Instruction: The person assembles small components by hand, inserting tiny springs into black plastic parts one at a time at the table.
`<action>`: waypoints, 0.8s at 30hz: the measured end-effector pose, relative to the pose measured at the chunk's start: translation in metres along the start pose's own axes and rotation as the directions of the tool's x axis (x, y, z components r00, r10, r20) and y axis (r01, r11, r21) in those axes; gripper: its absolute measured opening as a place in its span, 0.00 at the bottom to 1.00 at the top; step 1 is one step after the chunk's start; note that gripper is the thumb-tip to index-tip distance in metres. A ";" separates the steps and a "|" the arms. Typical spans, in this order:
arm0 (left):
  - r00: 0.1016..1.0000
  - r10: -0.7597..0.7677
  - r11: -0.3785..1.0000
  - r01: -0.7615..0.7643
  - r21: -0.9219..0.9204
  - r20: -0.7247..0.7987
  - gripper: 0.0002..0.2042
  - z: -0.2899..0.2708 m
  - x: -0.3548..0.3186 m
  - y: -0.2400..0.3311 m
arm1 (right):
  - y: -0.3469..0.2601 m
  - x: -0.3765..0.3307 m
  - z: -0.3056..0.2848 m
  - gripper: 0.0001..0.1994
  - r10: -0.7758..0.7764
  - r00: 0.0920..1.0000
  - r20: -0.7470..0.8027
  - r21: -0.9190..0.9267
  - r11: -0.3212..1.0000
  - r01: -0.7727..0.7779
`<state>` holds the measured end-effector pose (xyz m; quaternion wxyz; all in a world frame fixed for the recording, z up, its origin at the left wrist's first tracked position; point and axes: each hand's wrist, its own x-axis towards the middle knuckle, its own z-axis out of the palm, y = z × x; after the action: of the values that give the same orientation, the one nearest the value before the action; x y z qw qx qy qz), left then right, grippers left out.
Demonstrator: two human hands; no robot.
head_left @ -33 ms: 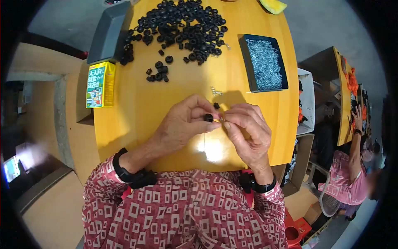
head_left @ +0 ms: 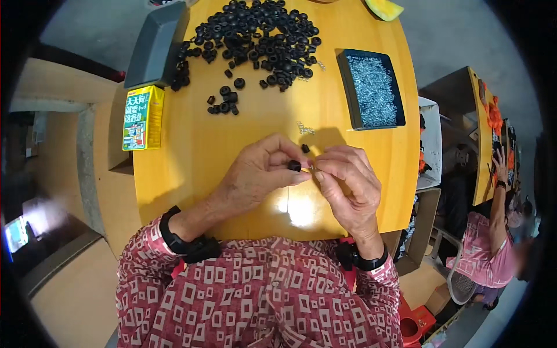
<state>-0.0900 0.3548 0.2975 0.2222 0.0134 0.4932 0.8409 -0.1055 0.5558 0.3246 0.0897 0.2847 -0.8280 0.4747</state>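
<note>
In front of my chest my two hands nearly meet over the table. The fingers of my left hand [head_left: 255, 168] are closed on a small black round knob [head_left: 295, 166]. My right hand [head_left: 350, 181] pinches a tiny shiny metal piece [head_left: 313, 167], which looks like a screw, beside the knob; whether the two touch I cannot make out. Just beyond the fingertips lies a small black part [head_left: 306, 148]. A few loose screws [head_left: 304, 129] lie a little farther off.
A big heap of black parts [head_left: 255, 43] covers the far middle. At far right stands a black tray [head_left: 353, 118] full of small metal pieces. An empty grey tray [head_left: 152, 46] and a yellow-green carton [head_left: 153, 119] line the left edge. Another person [head_left: 484, 249] works at right.
</note>
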 end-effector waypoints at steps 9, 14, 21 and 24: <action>0.995 -0.095 0.994 0.095 0.045 -0.001 0.17 -0.010 -0.003 -0.005 | -0.002 -0.001 0.006 0.07 0.002 0.999 0.049 -0.035 0.999 -0.001; 0.994 -0.103 0.993 0.102 -0.065 -0.022 0.15 -0.017 -0.004 -0.010 | -0.003 0.000 0.010 0.08 0.006 0.996 0.084 -0.087 0.996 0.001; 0.996 -0.092 0.995 0.091 -0.032 -0.022 0.14 -0.017 -0.006 -0.009 | -0.006 0.003 0.014 0.07 0.001 0.995 0.095 -0.146 0.989 0.013; 0.996 -0.080 0.993 0.075 -0.096 -0.048 0.14 -0.015 -0.007 -0.010 | -0.010 0.007 0.016 0.08 -0.025 0.995 0.097 -0.185 0.982 0.043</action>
<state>-0.0836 0.3435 0.2828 0.2421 -0.0381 0.4590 0.8540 -0.1040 0.5356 0.3264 0.0853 0.3112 -0.8672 0.3792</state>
